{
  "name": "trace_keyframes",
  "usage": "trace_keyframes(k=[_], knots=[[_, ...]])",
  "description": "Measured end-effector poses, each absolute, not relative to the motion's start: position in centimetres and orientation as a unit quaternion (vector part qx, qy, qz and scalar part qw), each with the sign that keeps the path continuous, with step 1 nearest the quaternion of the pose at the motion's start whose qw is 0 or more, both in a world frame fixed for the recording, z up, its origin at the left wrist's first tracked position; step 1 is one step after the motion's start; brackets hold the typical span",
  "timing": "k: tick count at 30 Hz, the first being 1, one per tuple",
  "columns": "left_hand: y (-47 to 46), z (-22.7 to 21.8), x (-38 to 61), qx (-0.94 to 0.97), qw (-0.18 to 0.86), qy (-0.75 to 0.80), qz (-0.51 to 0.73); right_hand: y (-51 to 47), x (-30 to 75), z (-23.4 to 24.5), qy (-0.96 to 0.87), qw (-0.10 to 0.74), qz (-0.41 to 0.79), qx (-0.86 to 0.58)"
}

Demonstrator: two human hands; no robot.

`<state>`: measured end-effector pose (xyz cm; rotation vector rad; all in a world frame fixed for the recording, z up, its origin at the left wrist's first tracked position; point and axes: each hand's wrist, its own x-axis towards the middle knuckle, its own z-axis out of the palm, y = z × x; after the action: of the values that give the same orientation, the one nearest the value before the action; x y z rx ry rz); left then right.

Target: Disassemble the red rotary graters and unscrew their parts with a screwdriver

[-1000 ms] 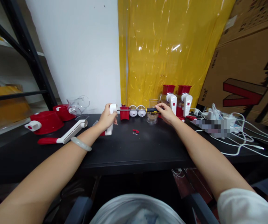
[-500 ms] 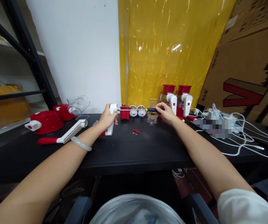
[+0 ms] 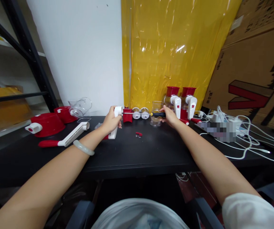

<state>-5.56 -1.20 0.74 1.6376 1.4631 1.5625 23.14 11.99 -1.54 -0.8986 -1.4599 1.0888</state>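
Note:
My left hand [image 3: 111, 121] is wrapped round a white crank handle [image 3: 113, 133] with a red grip, held tilted above the table. In my right hand [image 3: 169, 116] is a screwdriver [image 3: 157, 114] with a black and yellow handle, lying level. Its long shaft points left, and the tip meets the round end of the crank handle; whether it sits in a screw is too small to tell. On the table between my hands lie a small red piece [image 3: 139, 133] and a few tiny screws [image 3: 138, 136].
Another crank handle [image 3: 73, 134] and red bases [image 3: 48, 125] lie at the left. Behind are a red part [image 3: 127, 115], white-and-clear drums [image 3: 140, 114] and a clear container [image 3: 156, 121]. Two assembled rotary graters [image 3: 176, 101] stand back right, beside white cables [image 3: 246, 143].
My right hand's fingers have shifted on the screwdriver handle, showing more of it. The crank handle and screwdriver have moved slightly right.

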Motion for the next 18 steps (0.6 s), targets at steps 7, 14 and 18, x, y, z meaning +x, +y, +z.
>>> trace_keyframes(k=[7,14,18], knots=[[-0.97,0.74,-5.62,0.586,0.217,0.531,0.572,11.61,23.54,-1.48,-0.688,0.491,0.356,-0.399],[-0.87,0.56,-5.8,0.588,0.208,0.539,0.566,11.7,23.58,-1.62,-0.693,0.519,0.339,-0.368],[-0.88,0.64,-5.81,0.578,0.21,0.547,0.569,11.82,23.5,-1.75,-0.689,0.527,0.358,-0.345]])
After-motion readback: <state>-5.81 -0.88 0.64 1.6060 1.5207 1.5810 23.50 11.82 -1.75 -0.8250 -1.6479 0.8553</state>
